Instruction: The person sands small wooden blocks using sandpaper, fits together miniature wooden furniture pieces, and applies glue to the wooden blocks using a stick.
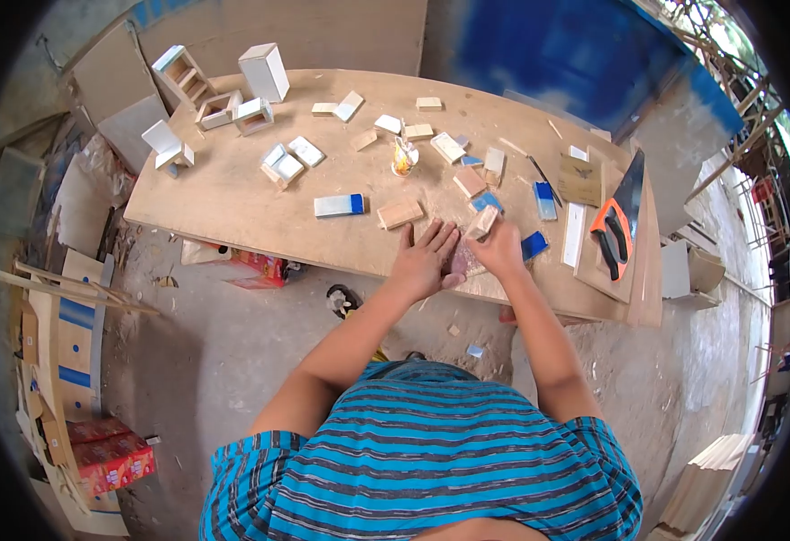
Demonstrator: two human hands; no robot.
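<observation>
The right hand point(500, 248) is closed on a small wooden block point(482, 224); the left hand point(424, 261) lies flat on the table point(232, 203), unclenched. Beyond, a blue-ended block point(339, 206) and miniature cabinet point(264, 74) look shaped; loose bare-wood pieces point(400, 214) suggest work only partway.

Both forearms reach forward, the left hand point(426, 263) lying spread, the right hand point(500, 245) curled in a grip.

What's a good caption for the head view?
Bare hands work among small wooden blocks beside an orange-and-black handsaw.
</observation>
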